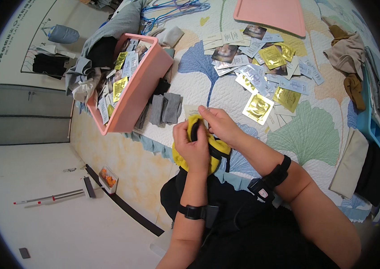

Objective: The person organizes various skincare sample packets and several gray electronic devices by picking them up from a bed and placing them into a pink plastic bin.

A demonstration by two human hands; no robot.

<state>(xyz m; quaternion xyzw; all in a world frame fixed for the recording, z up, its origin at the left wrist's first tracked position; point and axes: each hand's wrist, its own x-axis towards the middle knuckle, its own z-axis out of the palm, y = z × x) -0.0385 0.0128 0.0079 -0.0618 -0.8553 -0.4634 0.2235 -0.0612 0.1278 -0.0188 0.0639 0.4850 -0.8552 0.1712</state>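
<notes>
My left hand (192, 144) grips a yellow cloth pouch (179, 156) with black trim, the fingers folded over its upper edge. Close beside it, my right hand (222, 124) has its thumb and fingers together at the corner of a pale printed sachet (192, 110). The sachet's lower part is hidden behind the yellow cloth and my fingers. Beyond my hands, gold foil sachets (259, 108), pale blue sachets (254, 77) and cream packets (232, 36) lie in a loose heap on the quilt (196, 90).
A pink plastic bin (142, 80) full of sachets stands at left, beside folded grey cloths (171, 108). Its pink lid (270, 15) lies at the far side. Blue hangers (173, 11) are at the back. Right: a blue basket (365, 117) and folded clothes (349, 164).
</notes>
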